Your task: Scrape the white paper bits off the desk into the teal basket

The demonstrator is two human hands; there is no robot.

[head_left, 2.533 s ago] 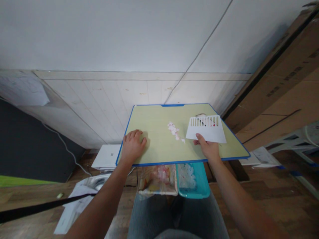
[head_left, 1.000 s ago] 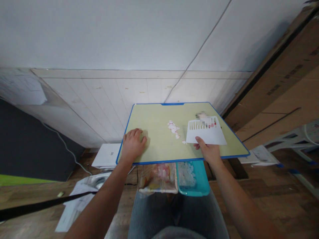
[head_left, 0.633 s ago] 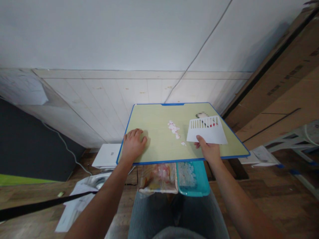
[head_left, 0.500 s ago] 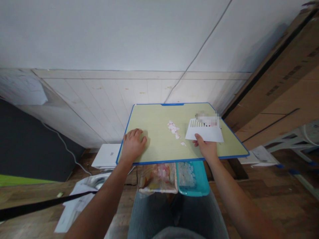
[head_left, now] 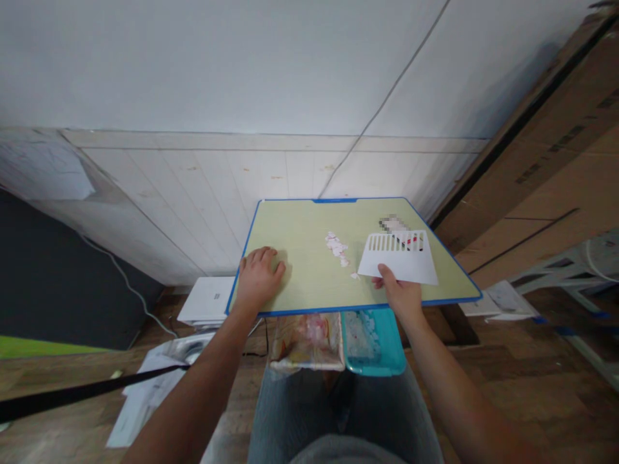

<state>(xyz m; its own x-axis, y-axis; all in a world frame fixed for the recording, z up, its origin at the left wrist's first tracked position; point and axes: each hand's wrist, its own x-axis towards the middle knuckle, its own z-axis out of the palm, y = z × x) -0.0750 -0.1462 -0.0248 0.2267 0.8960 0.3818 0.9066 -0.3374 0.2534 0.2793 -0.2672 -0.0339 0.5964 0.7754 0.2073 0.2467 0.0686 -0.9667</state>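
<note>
My right hand (head_left: pixel 400 290) pinches a white sheet of paper (head_left: pixel 397 266) by its near edge, thumb on top. A row of several narrow slots runs along the sheet's far side. Through the right-hand slots show dark and red bits of a pixelated object (head_left: pixel 394 223) lying behind it; its kind I cannot make out. My left hand (head_left: pixel 261 274) rests flat on the left side of the pale yellow tabletop (head_left: pixel 300 225), fingers a little spread, holding nothing. Small white paper scraps (head_left: pixel 335 245) lie in a loose pile between my hands, with one more scrap (head_left: pixel 354 276) near the sheet.
The blue-edged table stands against a white panelled wall (head_left: pixel 217 193). Below its front edge are a clear bag-like container (head_left: pixel 309 345) and a turquoise tub (head_left: pixel 389 351), above my lap. Large cardboard boxes (head_left: pixel 541 174) stand at the right. A dark strap (head_left: pixel 87 390) crosses the lower left.
My right hand has drawn the slotted sheet slightly towards me, and its whole row of slots now shows. The pixelated object is less covered. My left hand stays in place.
</note>
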